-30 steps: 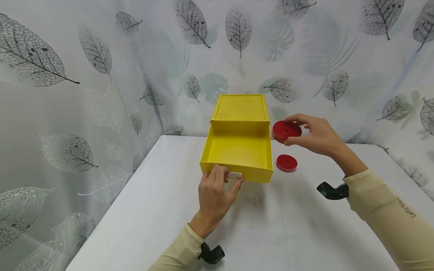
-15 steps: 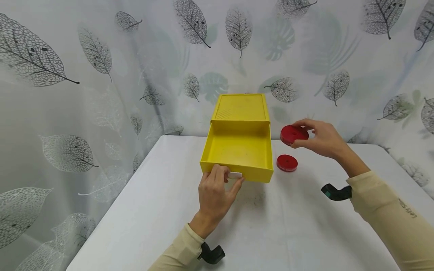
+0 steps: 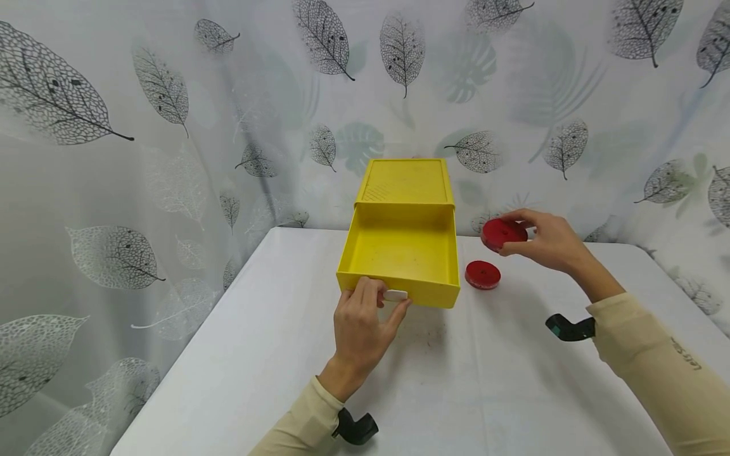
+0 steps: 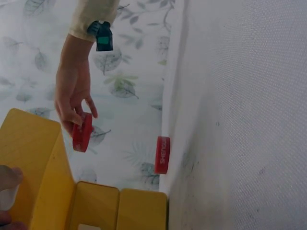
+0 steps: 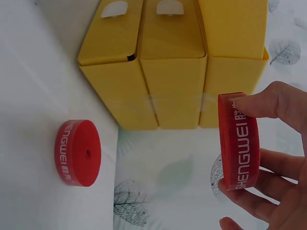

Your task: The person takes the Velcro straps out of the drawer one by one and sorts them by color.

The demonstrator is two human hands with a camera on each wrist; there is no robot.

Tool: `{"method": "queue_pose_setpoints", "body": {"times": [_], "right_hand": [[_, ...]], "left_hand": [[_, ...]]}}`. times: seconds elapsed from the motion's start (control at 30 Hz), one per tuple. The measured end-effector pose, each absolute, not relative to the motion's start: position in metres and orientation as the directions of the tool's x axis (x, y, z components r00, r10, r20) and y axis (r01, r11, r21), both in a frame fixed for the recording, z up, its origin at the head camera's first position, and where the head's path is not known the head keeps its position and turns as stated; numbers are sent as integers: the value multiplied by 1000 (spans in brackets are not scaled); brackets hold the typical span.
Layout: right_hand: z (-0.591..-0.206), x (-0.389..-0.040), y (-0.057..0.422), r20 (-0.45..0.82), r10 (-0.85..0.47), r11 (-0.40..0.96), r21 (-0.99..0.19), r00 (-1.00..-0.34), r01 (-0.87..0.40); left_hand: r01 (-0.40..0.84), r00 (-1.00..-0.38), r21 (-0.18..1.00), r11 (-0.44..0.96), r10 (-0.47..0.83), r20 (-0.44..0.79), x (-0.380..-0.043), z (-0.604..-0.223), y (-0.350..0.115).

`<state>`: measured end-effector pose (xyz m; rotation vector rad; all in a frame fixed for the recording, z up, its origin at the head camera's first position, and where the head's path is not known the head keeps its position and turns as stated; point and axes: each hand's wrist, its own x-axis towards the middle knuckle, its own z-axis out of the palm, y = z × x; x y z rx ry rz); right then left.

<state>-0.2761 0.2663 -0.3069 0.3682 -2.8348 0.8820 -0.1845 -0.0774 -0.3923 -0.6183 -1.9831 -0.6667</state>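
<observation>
A yellow drawer (image 3: 399, 253) is pulled out of the top of a yellow cabinet (image 3: 406, 180), and no items show inside it. My left hand (image 3: 359, 329) pinches the white handle (image 3: 395, 295) on the drawer's front. To the right of the drawer, my right hand (image 3: 544, 239) holds a roll of red tape (image 5: 239, 141) in the air, thumb on one side and fingers on the other. White lettering runs round its edge. A second red tape roll (image 3: 483, 275) lies flat on the white table, below and slightly left of the held one.
Two lower drawers (image 4: 98, 206) of the cabinet are closed. The white table (image 3: 239, 354) reaches back to a leaf-patterned curtain (image 3: 245, 114). A black wrist camera (image 3: 356, 427) is on the left wrist and another (image 3: 570, 327) on the right.
My right hand has moved right and slightly down with the tape roll, away from the drawer. My left hand, the drawer and the roll on the table have stayed put.
</observation>
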Motion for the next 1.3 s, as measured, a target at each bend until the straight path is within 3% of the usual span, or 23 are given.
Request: {"method": "queue_pose_setpoints", "body": {"times": [1.3], "right_hand": [[-347,-293,307,114,-131,807,-564,-985,-173]], "left_hand": [[658,-446,202,726,159,881,-185,-392,-78]]}}
